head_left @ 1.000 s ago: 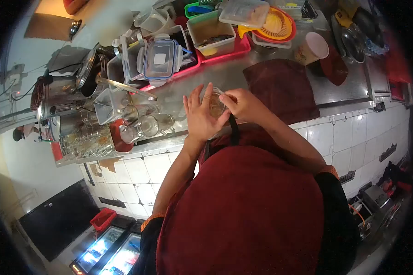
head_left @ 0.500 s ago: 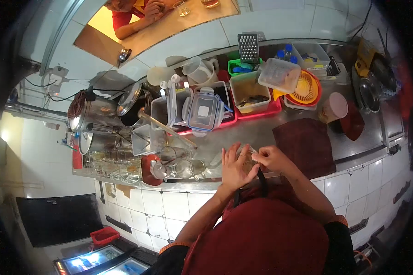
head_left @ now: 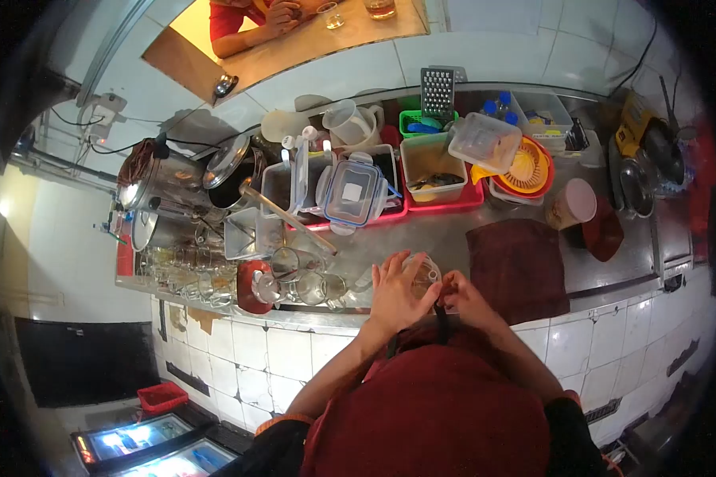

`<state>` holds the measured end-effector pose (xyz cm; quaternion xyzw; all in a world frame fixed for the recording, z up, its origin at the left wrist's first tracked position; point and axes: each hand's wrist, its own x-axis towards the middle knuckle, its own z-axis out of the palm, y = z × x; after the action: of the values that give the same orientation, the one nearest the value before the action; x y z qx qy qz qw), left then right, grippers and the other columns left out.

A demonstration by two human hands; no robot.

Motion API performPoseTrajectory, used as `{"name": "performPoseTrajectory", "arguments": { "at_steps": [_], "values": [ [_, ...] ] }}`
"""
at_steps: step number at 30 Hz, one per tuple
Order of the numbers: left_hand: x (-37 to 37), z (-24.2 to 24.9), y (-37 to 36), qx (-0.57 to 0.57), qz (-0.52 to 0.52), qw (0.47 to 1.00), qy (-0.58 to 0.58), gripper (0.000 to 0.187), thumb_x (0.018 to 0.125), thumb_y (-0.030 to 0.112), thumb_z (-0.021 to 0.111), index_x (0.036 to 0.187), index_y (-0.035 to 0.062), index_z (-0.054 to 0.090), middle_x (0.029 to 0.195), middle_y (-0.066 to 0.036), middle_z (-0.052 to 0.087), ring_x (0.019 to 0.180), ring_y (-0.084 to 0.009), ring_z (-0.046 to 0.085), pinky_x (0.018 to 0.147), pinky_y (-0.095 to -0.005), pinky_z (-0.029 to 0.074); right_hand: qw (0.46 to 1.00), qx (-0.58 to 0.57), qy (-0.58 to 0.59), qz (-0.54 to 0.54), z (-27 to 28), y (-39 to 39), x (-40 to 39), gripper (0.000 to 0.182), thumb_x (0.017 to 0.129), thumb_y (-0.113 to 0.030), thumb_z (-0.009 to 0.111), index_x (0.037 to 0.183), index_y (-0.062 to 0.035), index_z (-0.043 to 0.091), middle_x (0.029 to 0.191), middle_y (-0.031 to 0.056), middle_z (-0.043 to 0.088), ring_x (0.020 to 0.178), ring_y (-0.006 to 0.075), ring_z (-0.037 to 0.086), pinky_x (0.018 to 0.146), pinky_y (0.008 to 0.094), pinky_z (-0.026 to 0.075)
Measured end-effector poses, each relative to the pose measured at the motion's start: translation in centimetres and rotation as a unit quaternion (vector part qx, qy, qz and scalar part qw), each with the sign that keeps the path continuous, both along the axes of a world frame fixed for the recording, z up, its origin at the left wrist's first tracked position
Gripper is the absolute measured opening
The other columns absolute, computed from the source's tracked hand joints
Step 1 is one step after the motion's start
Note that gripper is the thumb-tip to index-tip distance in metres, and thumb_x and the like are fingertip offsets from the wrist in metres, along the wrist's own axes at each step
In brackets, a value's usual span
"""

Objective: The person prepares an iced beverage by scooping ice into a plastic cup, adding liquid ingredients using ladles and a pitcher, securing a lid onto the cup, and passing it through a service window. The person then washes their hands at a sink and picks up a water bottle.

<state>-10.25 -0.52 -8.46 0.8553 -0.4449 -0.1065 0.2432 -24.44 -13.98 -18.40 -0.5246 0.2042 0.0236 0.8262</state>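
Observation:
Near the front edge of the steel counter (head_left: 378, 296), my left hand (head_left: 398, 294) rests against a clear round container (head_left: 427, 274), its fingers spread over the near-left side. My right hand (head_left: 463, 298) is at the container's right rim, its fingers bent together. Whether those fingers pinch anything is too small to tell. A dark red cloth (head_left: 517, 270) lies flat just right of my right hand. Glass jugs (head_left: 312, 288) stand to the left of my left hand.
Behind the hands are a lidded box (head_left: 353, 193), a tub with utensils (head_left: 433, 171), an orange juicer (head_left: 529, 167) and a grater (head_left: 437, 94). Pots (head_left: 167, 179) and glasses (head_left: 191, 278) stand at the left. Beyond the wall opening, a person's arm (head_left: 250, 36) rests on a ledge.
The view has shifted slightly. My right hand has moved down a little along the container's right side, and more of the container's round top now shows between my hands.

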Motion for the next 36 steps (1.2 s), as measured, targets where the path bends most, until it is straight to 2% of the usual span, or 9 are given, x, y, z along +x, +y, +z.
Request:
{"name": "performPoseTrajectory", "arguments": {
  "at_steps": [1,3,7,17,23,29,30,32,36],
  "values": [
    [0.1,-0.1,-0.3,-0.002,0.002,1.000,0.000,0.069,0.081,0.051,0.067,0.135,0.0115,0.052,0.134,-0.022,0.048,0.127,-0.0410,0.044,0.107,-0.0632,0.027,1.000,-0.002,0.000,0.002,0.2,0.7,-0.3,0.028,0.086,-0.007,0.064,0.110,-0.0060,0.049,0.106,0.0087,0.056,0.099,0.0177,0.058,0.084,0.0333,0.049],
    [1.0,-0.6,-1.5,-0.051,0.045,0.998,0.003,0.070,0.081,0.051,0.067,0.136,0.0102,0.051,0.135,-0.023,0.048,0.126,-0.0419,0.045,0.107,-0.0571,0.031,0.941,-0.337,-0.027,-0.034,0.8,2.0,0.4,0.059,0.077,-0.005,0.068,0.130,-0.0060,0.042,0.123,0.0170,0.049,0.121,0.0277,0.049,0.098,0.0393,0.044],
    [1.9,-1.5,-2.4,-0.036,0.027,0.999,-0.007,0.072,0.081,0.050,0.067,0.137,0.0083,0.050,0.134,-0.023,0.049,0.122,-0.0422,0.048,0.104,-0.0517,0.036,0.867,-0.493,-0.075,-0.008,-2.2,2.3,2.4,0.087,0.066,-0.017,0.081,0.139,-0.0037,0.035,0.134,0.0211,0.043,0.129,0.0379,0.041,0.104,0.0441,0.040],
    [2.3,-2.5,-1.9,-0.013,0.030,0.995,0.092,0.078,0.080,0.052,0.069,0.140,0.0078,0.045,0.137,-0.025,0.047,0.124,-0.0430,0.047,0.102,-0.0538,0.037,0.896,-0.421,-0.119,-0.075,-0.4,2.7,5.8,0.042,0.073,-0.020,0.077,0.109,-0.0053,0.061,0.105,0.0123,0.063,0.096,0.0312,0.062,0.086,0.0422,0.049],
    [2.7,0.5,-0.8,-0.051,0.056,0.990,0.122,0.085,0.079,0.052,0.071,0.143,0.0055,0.041,0.140,-0.025,0.044,0.129,-0.0440,0.043,0.108,-0.0534,0.032,0.971,-0.227,-0.043,-0.060,2.0,2.6,5.8,0.049,0.078,-0.018,0.078,0.121,-0.0065,0.056,0.117,0.0080,0.063,0.107,0.0175,0.060,0.092,0.0345,0.049],
    [9.4,10.7,8.3,-0.165,-0.132,0.887,0.410,0.073,0.088,0.040,0.066,0.144,0.0013,0.040,0.145,-0.019,0.043,0.137,-0.0355,0.037,0.114,-0.0453,0.026,0.915,-0.403,0.000,0.007,9.2,-1.0,8.4,0.075,0.062,-0.017,0.090,0.127,-0.0054,0.053,0.120,0.0085,0.062,0.111,0.0193,0.060,0.095,0.0352,0.048],
    [11.2,11.6,10.4,-0.185,-0.168,0.842,0.478,0.069,0.090,0.039,0.065,0.143,0.0014,0.041,0.146,-0.017,0.043,0.137,-0.0334,0.038,0.113,-0.0442,0.027,0.952,-0.300,-0.068,-0.016,12.3,-2.0,9.9,0.076,0.062,-0.014,0.089,0.128,-0.0047,0.053,0.121,0.0089,0.062,0.111,0.0200,0.060,0.096,0.0360,0.049],
    [13.6,12.9,14.0,-0.238,-0.185,0.807,0.508,0.071,0.090,0.041,0.064,0.142,-0.0015,0.042,0.143,-0.018,0.047,0.134,-0.0304,0.043,0.111,-0.0421,0.030,0.962,-0.238,-0.128,-0.043,16.7,-3.0,13.5,0.075,0.062,-0.012,0.089,0.127,-0.0040,0.052,0.121,0.0091,0.062,0.111,0.0201,0.060,0.097,0.0363,0.048],
    [17.7,13.9,20.2,-0.273,-0.164,0.806,0.499,0.075,0.085,0.042,0.068,0.136,-0.0070,0.047,0.141,-0.023,0.048,0.133,-0.0348,0.043,0.111,-0.0460,0.029,0.880,-0.431,-0.185,-0.075,22.5,-6.1,21.8,0.068,0.065,-0.010,0.086,0.124,-0.0021,0.053,0.119,0.0095,0.063,0.110,0.0197,0.060,0.097,0.0352,0.047]
  ]
}}
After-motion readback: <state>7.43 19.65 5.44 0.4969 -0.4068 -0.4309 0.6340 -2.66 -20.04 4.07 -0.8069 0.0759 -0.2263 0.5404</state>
